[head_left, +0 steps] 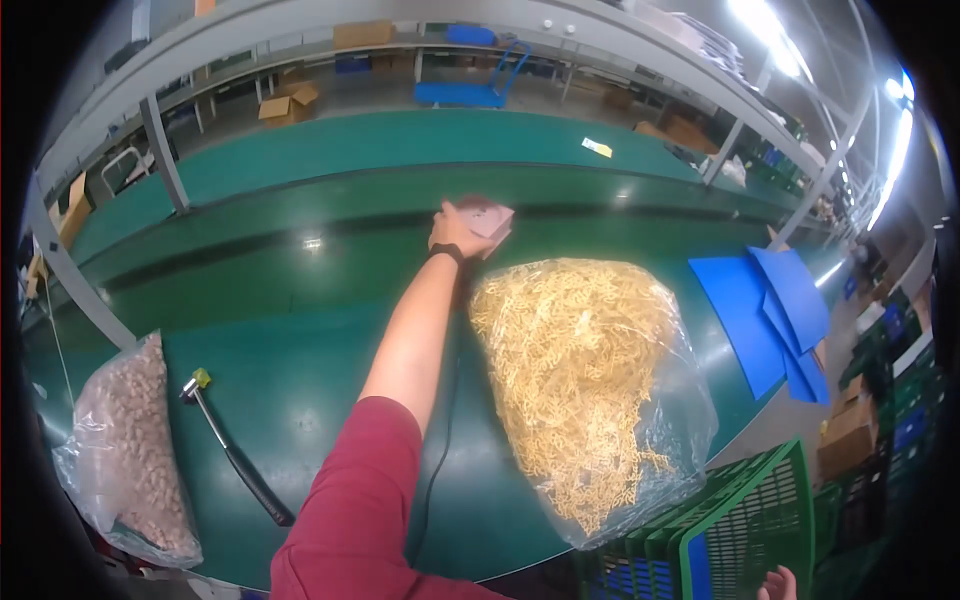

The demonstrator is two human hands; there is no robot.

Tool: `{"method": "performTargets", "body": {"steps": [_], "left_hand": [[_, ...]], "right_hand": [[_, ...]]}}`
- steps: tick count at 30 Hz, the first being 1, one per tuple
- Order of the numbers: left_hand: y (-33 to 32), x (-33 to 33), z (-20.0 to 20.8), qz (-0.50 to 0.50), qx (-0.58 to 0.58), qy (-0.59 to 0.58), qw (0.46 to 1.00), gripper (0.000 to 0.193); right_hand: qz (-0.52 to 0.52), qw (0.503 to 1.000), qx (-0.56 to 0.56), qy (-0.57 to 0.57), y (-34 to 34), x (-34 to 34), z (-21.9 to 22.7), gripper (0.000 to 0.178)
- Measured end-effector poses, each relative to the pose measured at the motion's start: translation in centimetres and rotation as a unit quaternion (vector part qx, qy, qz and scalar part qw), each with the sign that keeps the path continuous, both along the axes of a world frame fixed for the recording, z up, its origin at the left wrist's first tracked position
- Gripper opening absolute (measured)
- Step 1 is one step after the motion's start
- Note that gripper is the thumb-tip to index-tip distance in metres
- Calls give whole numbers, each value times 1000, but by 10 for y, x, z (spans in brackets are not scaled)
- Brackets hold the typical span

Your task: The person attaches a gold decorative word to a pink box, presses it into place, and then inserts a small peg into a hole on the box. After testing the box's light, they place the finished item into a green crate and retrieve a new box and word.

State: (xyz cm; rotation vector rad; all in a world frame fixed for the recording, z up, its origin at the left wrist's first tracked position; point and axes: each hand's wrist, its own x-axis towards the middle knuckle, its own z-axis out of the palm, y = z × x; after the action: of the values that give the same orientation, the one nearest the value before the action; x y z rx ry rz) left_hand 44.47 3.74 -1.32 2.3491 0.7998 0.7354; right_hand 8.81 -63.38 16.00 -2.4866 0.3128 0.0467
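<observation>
My left arm, in a dark red sleeve, reaches to the far side of the green table. At its end my left hand [458, 233] is closed on the left side of a small pinkish-white box [487, 222]. Just nearer than the box lies a big clear plastic bag of yellow, twisted small pieces [575, 370]. At the lower right edge only the fingers of my right hand [777, 584] show, slightly apart and with nothing visible in them. They are beside a stack of green plastic crates [745, 520].
A clear bag of brownish pieces [130, 440] rests at the left, beside a black-handled hammer-like tool [232, 450]. Blue sheets [770, 315] overhang the right edge. Metal posts [163, 155] carry a rail [300, 20] above the table. A thin cable [437, 470] crosses the near surface.
</observation>
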Motion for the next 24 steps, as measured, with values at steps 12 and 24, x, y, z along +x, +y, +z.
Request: {"method": "performTargets", "body": {"steps": [12, 24], "left_hand": [[-25, -251, 118, -16, -7, -101, 995, 103], [-104, -531, 80, 116, 35, -33, 992, 95]], "right_hand": [[463, 730, 476, -162, 229, 83, -93, 76], [704, 645, 235, -183, 499, -16, -145, 80]]}}
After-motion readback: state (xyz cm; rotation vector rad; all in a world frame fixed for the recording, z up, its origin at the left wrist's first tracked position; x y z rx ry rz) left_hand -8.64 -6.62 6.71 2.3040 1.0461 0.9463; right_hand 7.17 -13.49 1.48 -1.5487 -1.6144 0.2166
